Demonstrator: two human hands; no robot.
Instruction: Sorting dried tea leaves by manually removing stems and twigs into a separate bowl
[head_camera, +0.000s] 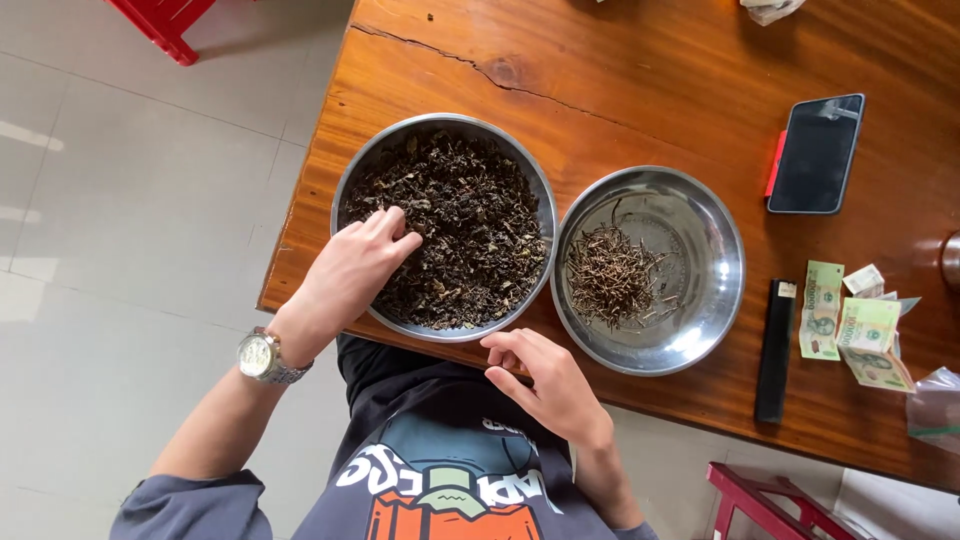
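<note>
Wooden table (640, 70) over pale tiles; left hand (355, 265), fingers bunched, pinches into dark leaves (460, 225) in a round steel bowl (350, 185) (no long axis); right hand (545, 380) half-curled, empty, at the table edge.

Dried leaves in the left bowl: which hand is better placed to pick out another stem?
Probably the left hand: its fingers already rest in the dried leaves. The right hand is at the table edge, outside both bowls.
</note>
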